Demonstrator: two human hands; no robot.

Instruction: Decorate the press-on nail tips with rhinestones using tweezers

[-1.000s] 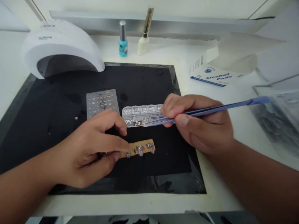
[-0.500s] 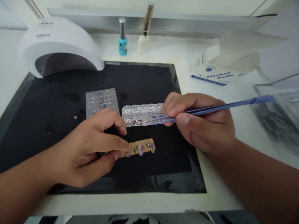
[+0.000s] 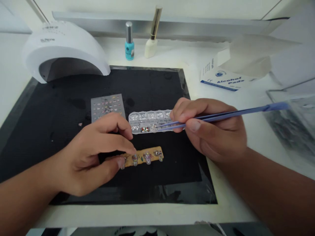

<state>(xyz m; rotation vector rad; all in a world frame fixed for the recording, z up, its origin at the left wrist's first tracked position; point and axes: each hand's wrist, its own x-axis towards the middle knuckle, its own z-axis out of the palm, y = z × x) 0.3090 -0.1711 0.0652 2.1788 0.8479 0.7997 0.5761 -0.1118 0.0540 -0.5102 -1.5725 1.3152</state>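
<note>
A short tan strip bears several glittery, decorated false nails. My left hand is at the strip's left end, with the thumb and a finger on it and partly covering it. In my right hand is a pair of blue tweezers, pinched between thumb and fingers. Their tips are over a compartment of a clear rhinestone case. Small stones fill its compartments, one of them multicoloured. Whether the tips hold a stone is too small to tell. My right fingers hide the case's right end.
A sticker sheet lies behind my left hand on the black mat. A white nail lamp stands at back left. Behind the mat are a turquoise polish bottle and a cream bottle. An alcohol pads box sits at right.
My left fingers have shifted slightly left along the strip, uncovering more of its nails. My right hand and the tweezers stay nearly still over the case.
</note>
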